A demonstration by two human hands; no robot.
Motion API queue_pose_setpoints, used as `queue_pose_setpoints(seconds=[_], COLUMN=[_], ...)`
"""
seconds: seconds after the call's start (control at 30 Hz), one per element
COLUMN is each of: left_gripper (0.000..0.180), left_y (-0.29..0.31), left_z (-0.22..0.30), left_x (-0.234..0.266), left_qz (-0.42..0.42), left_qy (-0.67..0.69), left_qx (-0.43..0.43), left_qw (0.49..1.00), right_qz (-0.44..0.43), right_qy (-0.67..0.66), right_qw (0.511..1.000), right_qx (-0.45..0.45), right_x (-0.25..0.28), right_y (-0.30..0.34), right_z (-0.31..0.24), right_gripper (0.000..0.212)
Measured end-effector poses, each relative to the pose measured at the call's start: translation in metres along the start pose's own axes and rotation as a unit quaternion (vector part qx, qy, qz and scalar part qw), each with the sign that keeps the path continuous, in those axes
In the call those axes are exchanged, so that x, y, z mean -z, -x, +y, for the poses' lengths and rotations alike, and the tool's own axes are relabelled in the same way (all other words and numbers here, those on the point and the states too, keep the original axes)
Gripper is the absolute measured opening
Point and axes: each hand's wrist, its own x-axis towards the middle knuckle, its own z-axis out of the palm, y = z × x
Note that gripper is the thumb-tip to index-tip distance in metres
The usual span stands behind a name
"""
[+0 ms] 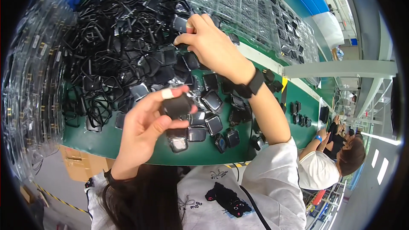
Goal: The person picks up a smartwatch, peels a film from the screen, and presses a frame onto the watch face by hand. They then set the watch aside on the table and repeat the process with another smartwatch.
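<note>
My left hand (147, 123) is closed around a black square smartwatch body (177, 105), its dark flat face turned up, above the near part of the pile. A white wrap covers one of its fingertips. Farther off, my right hand (207, 42) reaches over the pile with bent fingers drawn together. A dark piece lies at its fingertips, too hidden to name. Beneath and between both hands lie several loose watch bodies (211, 101) on the green mat (115, 145). A black band circles my right wrist.
A heap of black straps and frames (98, 38) covers the left side. Stacked clear trays (32, 81) stand at far left; more clear trays (238, 0) lie behind. A grey metal frame bar (341, 69) crosses at right. A co-worker (326, 162) sits farther right.
</note>
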Motion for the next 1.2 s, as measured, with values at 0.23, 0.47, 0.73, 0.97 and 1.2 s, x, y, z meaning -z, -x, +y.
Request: queue_pose_setpoints(seconds=[0.23, 0.47, 0.73, 0.97, 1.2], left_gripper=[0.051, 0.047, 0.05, 0.04, 0.043], left_y=[0.001, -0.01, -0.009, -0.006, -0.01], left_z=[0.003, -0.013, -0.021, -0.012, -0.004], left_x=[0.01, 0.005, 0.008, 0.005, 0.012], left_qz=[0.214, 0.097, 0.094, 0.167, 0.202], left_qy=[-0.033, 0.067, 0.005, 0.067, -0.032], left_qx=[-0.117, -0.07, -0.027, -0.057, -0.101], left_qw=[0.969, 0.991, 0.995, 0.982, 0.974], right_qz=[0.015, 0.015, 0.051, -0.021, -0.023], right_qy=[-0.261, -0.258, -0.594, -0.496, -0.221], right_qw=[0.965, 0.966, 0.798, 0.858, 0.967], right_qx=[0.034, 0.002, -0.089, -0.134, -0.128], right_x=[0.02, 0.03, -0.002, -0.001, -0.005], right_y=[0.003, 0.031, 0.045, 0.032, 0.032], right_z=[-0.02, -0.065, -0.056, -0.03, -0.016], right_gripper=[0.01, 0.02, 0.03, 0.037, 0.046])
